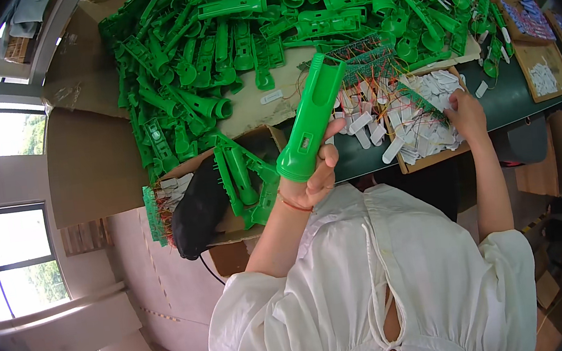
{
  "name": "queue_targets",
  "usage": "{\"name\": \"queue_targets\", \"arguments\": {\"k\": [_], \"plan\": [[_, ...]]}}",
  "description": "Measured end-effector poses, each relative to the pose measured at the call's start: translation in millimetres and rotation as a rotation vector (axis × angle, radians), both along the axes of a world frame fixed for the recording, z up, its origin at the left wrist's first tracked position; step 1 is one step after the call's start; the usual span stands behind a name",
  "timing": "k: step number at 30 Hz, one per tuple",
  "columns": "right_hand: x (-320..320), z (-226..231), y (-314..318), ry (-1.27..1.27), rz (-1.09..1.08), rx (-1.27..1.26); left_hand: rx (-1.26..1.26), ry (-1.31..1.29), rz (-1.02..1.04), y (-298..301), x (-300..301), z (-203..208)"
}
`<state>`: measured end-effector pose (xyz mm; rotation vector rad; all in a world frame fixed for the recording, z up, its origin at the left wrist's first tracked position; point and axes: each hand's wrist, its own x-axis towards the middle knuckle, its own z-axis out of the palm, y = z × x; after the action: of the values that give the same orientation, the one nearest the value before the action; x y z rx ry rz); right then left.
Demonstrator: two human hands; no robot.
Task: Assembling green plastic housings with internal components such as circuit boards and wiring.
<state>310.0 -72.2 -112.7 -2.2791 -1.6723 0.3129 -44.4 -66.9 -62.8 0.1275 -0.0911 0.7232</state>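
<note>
My left hand (322, 171) is wrapped round the wide end of a green plastic flashlight housing (313, 113). The housing is tilted up and away from me, its long open slot in view. At the right, my right hand (467, 116) reaches into a cardboard box of small white plastic pieces (423, 147), fingers bent together at its right side. Whatever is between those fingertips is too small to make out. Green circuit boards (368, 61) with red and yellow wires lie behind and partly over the white pieces.
A large heap of green housings (224, 43) covers the far table on cardboard. Left of me, a box holds more green parts (247, 179) and a black bag-like thing (198, 209). Trays with white pieces (544, 78) stand at the far right on the dark green tabletop (511, 97).
</note>
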Motion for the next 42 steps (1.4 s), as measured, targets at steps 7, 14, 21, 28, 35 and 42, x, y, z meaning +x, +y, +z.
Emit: {"name": "queue_targets", "arguments": {"k": [7, 14, 21, 28, 35, 42], "plan": [[4, 2, 5, 0.111, -0.003, -0.065, -0.060, 0.076, 0.036, -2, 4, -4], [13, 4, -2, 0.278, -0.042, -0.049, -0.008, -0.175, -0.089, -6, 16, -5], [-42, 48, -25, 1.071, -0.050, 0.377, 0.122, 0.261, 0.031, -4, 22, -9], [-124, 56, -42, 1.476, 0.220, 0.121, 0.540, 0.980, 0.213, -17, 61, -4], [-117, 49, -41, 1.472, 0.160, 0.176, 0.384, 0.591, 0.125, -27, 65, 7], [-121, 59, -48, 1.449, 0.188, 0.119, 1.037, 1.400, 0.259, -21, 64, 6]]}}
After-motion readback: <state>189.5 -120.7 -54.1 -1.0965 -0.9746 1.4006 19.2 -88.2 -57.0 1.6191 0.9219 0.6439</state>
